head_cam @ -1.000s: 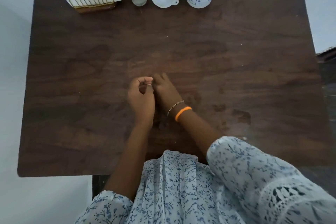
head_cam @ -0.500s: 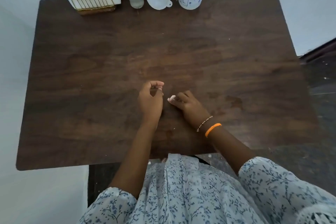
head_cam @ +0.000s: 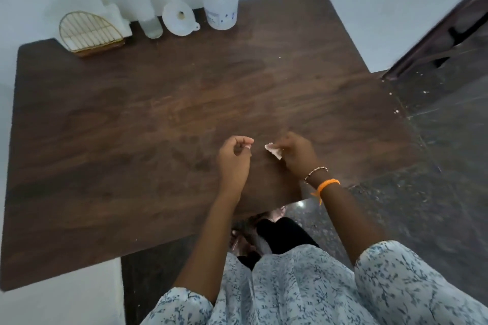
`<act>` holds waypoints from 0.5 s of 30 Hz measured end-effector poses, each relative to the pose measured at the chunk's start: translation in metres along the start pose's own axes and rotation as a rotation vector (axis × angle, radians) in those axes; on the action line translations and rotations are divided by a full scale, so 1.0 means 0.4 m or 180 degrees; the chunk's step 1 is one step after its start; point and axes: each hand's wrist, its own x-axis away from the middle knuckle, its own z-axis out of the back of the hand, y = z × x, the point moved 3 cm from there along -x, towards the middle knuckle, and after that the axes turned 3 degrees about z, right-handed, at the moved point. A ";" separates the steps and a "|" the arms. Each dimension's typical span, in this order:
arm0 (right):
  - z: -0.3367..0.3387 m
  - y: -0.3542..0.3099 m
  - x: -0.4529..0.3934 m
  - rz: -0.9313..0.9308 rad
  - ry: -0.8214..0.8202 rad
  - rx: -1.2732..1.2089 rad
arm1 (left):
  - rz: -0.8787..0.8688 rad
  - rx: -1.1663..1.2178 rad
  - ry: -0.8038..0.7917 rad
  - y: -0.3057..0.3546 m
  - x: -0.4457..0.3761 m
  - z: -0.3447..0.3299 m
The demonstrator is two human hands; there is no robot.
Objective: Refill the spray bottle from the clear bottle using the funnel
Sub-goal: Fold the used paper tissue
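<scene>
1. Right hand (head_cam: 298, 157): grip pinching a small white scrap (head_cam: 273, 151), now drawn further from left hand (head_cam: 233, 159).
2. Left hand: fingers curled, holding nothing, as before.
3. Spray bottle (head_cam: 221, 0), funnel (head_cam: 179, 18), clear bottle (head_cam: 150, 20): far worktop (head_cam: 132, 113) edge, untouched.

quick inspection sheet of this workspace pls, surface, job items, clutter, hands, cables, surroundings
surface: dark wood table, faint smudges near the front
job's things: spray bottle, white funnel and clear bottle stand along the far edge, untouched
clutter: gold wire rack at the far left
hands: left hand curled, nothing seen in it; right hand pinches a small white scrap
cables: nothing seen
surroundings: white wall, dark stone floor, dark frame at right
</scene>
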 end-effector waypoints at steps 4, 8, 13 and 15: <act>0.095 0.021 0.030 -0.0941 0.0234 -0.1555 | -0.0006 0.0005 -0.0252 0.036 -0.007 -0.087; 0.233 0.081 0.022 -0.0994 0.0555 -0.2106 | -0.0121 -0.0083 -0.0701 0.099 -0.010 -0.244; 0.434 0.229 -0.020 -0.1087 0.1013 -0.2491 | -0.0139 -0.0056 -0.1162 0.187 -0.025 -0.474; 0.517 0.312 -0.045 -0.1158 0.1093 -0.2562 | -0.0144 -0.0021 -0.1267 0.232 -0.043 -0.587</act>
